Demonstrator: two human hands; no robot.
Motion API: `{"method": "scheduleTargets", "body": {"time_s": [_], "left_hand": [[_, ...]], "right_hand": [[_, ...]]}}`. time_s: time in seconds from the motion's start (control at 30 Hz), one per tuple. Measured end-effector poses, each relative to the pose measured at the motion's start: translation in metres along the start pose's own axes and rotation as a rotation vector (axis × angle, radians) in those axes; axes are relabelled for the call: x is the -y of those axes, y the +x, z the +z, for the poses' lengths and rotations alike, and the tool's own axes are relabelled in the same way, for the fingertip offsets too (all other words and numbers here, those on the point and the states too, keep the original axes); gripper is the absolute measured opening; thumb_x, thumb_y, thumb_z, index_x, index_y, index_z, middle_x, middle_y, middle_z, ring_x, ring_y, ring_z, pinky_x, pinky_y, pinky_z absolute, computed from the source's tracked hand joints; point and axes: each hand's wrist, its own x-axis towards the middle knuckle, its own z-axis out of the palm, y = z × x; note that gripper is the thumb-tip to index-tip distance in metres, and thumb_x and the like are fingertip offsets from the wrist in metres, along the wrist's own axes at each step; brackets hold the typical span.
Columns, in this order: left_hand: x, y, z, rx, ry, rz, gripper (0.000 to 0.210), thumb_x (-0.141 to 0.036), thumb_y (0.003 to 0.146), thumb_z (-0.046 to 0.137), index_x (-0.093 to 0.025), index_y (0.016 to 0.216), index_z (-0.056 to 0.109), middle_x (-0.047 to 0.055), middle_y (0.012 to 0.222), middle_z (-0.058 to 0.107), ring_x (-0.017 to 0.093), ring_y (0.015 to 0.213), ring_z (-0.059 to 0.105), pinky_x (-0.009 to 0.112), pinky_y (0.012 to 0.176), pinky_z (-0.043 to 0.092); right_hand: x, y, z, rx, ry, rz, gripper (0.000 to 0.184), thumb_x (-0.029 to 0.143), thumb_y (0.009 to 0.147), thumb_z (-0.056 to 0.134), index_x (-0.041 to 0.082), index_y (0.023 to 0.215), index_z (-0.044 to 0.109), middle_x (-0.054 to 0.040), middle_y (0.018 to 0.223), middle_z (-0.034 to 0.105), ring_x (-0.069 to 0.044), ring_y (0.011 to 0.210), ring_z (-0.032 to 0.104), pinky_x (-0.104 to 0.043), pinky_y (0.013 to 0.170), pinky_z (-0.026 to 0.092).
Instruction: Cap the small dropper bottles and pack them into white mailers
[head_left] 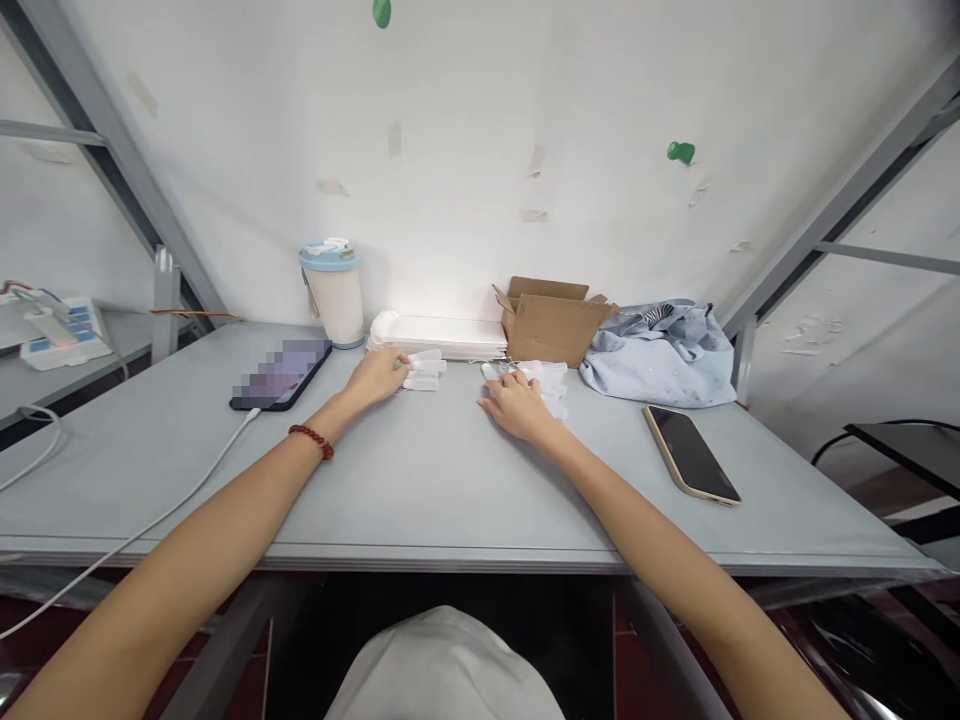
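Several small, flat, whitish translucent pieces lie roughly side by side on the table, just right of my left hand. Its fingers are bent together at their near ends; what is between the fingertips, if anything, is too small to make out. My right hand rests over a loose pile of similar translucent pieces, its fingers apart and touching the near side of the pile. Part of that pile is hidden under the hand. A red bead bracelet circles my left wrist.
Behind the hands are a stack of white flat items, an open cardboard box and a light blue cloth. A cup with a blue lid and a charging phone stand left. Another phone lies right.
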Motion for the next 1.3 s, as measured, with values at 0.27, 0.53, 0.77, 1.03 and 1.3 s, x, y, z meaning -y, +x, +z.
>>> {"method": "scheduleTargets", "body": {"time_s": [0.27, 0.53, 0.77, 1.03, 1.3], "left_hand": [[-0.005, 0.000, -0.005, -0.024, -0.268, -0.082, 0.005, -0.021, 0.064, 0.059, -0.019, 0.066, 0.064, 0.001, 0.049, 0.058, 0.019, 0.052, 0.053, 0.026, 0.053, 0.034], [-0.003, -0.001, -0.012, -0.045, -0.301, -0.143, 0.005, -0.016, 0.064, 0.057, -0.019, 0.065, 0.061, -0.002, 0.048, 0.056, 0.018, 0.052, 0.053, 0.025, 0.053, 0.035], [-0.005, 0.000, -0.013, -0.097, -0.316, -0.184, 0.014, -0.015, 0.061, 0.057, -0.019, 0.073, 0.063, -0.001, 0.047, 0.057, 0.019, 0.057, 0.055, 0.025, 0.054, 0.036], [-0.010, -0.003, -0.009, -0.090, -0.247, -0.071, 0.010, -0.019, 0.065, 0.058, -0.020, 0.071, 0.066, -0.002, 0.047, 0.055, 0.019, 0.053, 0.052, 0.026, 0.054, 0.033], [-0.015, -0.007, -0.009, -0.104, -0.343, -0.003, 0.013, -0.026, 0.066, 0.060, -0.019, 0.072, 0.071, -0.001, 0.048, 0.055, 0.017, 0.052, 0.047, 0.026, 0.053, 0.031]], "right_hand": [[0.000, -0.001, 0.000, -0.018, 0.013, -0.014, 0.040, 0.038, 0.094, 0.037, 0.015, 0.119, 0.057, -0.0196, 0.121, 0.056, -0.034, 0.115, 0.042, -0.050, 0.091, 0.035], [-0.003, 0.000, -0.002, -0.027, 0.082, -0.004, 0.038, 0.036, 0.093, 0.042, 0.018, 0.125, 0.053, -0.0162, 0.122, 0.056, -0.032, 0.114, 0.044, -0.046, 0.090, 0.035], [-0.007, 0.001, -0.006, -0.219, 0.250, -0.014, 0.030, 0.020, 0.091, 0.043, 0.020, 0.116, 0.057, -0.0105, 0.108, 0.064, -0.026, 0.107, 0.049, -0.039, 0.087, 0.035], [-0.005, 0.000, -0.016, -0.393, 0.513, -0.009, 0.026, 0.017, 0.088, 0.042, 0.020, 0.108, 0.059, -0.0063, 0.093, 0.067, -0.022, 0.095, 0.057, -0.033, 0.083, 0.038], [-0.003, -0.001, -0.017, -0.480, 0.738, 0.016, 0.025, 0.028, 0.087, 0.047, 0.020, 0.107, 0.059, -0.0029, 0.080, 0.065, -0.018, 0.078, 0.059, -0.029, 0.073, 0.041]]}}
